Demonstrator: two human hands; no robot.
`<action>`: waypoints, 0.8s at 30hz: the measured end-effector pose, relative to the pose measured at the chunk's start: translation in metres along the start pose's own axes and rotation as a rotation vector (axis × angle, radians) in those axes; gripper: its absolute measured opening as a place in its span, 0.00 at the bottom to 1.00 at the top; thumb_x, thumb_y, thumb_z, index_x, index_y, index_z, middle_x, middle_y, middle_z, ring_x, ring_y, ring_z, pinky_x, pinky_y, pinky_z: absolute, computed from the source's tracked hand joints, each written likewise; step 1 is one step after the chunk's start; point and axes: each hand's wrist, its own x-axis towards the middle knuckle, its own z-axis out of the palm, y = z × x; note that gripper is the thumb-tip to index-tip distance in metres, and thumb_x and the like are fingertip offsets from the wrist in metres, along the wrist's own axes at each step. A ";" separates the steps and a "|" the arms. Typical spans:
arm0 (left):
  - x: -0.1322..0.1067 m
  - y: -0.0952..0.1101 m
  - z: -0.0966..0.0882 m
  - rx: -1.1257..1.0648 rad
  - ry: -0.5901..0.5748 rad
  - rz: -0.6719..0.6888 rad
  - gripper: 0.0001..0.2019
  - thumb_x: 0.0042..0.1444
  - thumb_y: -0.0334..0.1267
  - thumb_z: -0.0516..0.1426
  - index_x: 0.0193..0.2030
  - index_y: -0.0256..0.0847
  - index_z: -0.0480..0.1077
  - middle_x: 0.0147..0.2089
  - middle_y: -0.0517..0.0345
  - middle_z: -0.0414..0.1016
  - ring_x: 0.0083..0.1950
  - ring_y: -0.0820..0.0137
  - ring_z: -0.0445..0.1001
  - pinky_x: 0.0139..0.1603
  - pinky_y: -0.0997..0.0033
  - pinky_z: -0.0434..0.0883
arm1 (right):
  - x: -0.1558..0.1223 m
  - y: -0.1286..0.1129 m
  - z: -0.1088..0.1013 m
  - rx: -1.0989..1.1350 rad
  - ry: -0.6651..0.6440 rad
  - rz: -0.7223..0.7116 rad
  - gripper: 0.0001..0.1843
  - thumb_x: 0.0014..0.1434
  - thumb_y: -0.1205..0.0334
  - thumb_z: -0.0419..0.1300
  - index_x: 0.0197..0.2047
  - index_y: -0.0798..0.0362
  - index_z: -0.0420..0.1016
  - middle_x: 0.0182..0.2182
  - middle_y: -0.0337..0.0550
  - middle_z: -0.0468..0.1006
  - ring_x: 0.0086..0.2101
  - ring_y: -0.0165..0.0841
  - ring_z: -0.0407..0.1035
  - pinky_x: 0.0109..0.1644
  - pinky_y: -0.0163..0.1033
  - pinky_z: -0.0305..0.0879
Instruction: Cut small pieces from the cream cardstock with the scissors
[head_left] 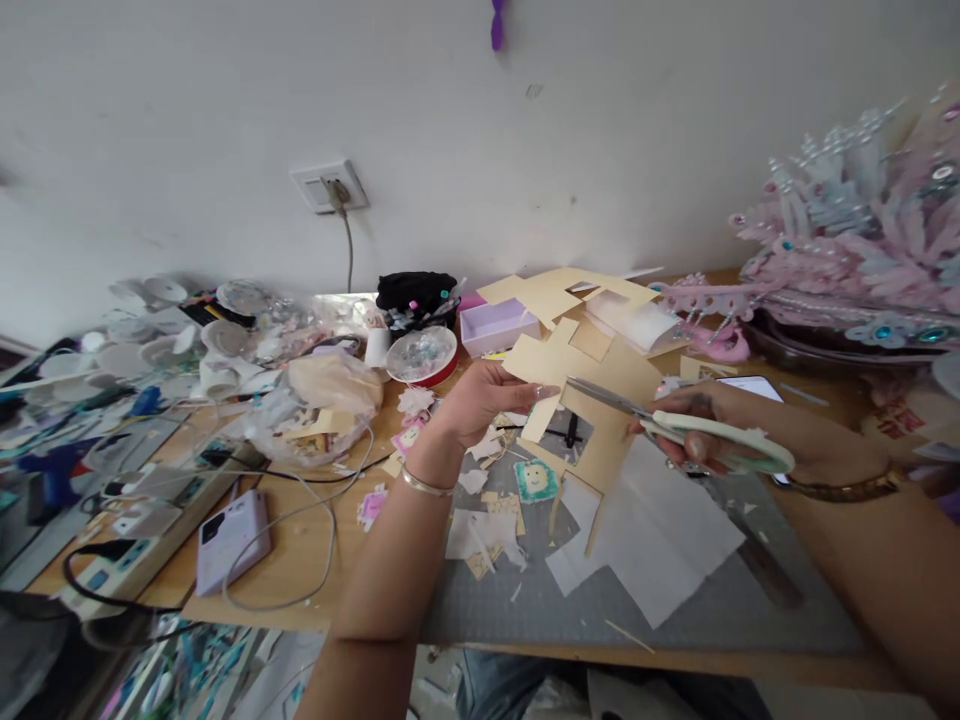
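Observation:
My left hand (491,398) pinches the left side of a cream sheet of card (607,440), which has square openings cut in it. The card is held up over the grey cutting mat (495,610). In my right hand (701,425) is a pair of scissors (705,430) with pale handles, its blades lying at the card by an opening near the middle. Beneath the card rest a white paper sheet (667,540) and a small teal-edged square with a face drawn on it (535,481). Scraps of paper (487,535) lie left of them.
Behind the card stand a lilac box (499,327) and a round red-rimmed dish (422,357). A lilac phone (232,540), a power strip (161,520) and a blue glue gun (56,470) lie left. Pink beaded decorations (847,240) fill the right back. A dark ruler-like strip (757,555) lies on the mat.

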 end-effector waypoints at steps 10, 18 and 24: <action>0.008 -0.010 -0.004 -0.066 -0.043 -0.052 0.17 0.35 0.42 0.75 0.30 0.35 0.80 0.30 0.54 0.79 0.28 0.74 0.71 0.32 0.72 0.70 | 0.012 0.008 0.005 0.132 -0.044 0.021 0.13 0.39 0.62 0.67 0.31 0.55 0.77 0.20 0.37 0.75 0.14 0.23 0.59 0.15 0.29 0.53; 0.011 -0.010 -0.011 -0.006 -0.099 -0.089 0.18 0.32 0.44 0.75 0.25 0.33 0.78 0.24 0.57 0.73 0.27 0.76 0.67 0.27 0.75 0.64 | 0.014 0.008 0.015 0.079 -0.055 0.005 0.14 0.41 0.61 0.65 0.33 0.56 0.77 0.21 0.37 0.74 0.15 0.23 0.62 0.16 0.29 0.56; 0.013 -0.013 -0.015 -0.004 -0.134 -0.146 0.21 0.30 0.41 0.75 0.29 0.31 0.76 0.24 0.63 0.70 0.23 0.82 0.60 0.24 0.78 0.59 | 0.019 0.015 0.011 0.040 -0.051 0.041 0.15 0.41 0.62 0.67 0.35 0.57 0.80 0.21 0.36 0.74 0.15 0.23 0.62 0.15 0.28 0.57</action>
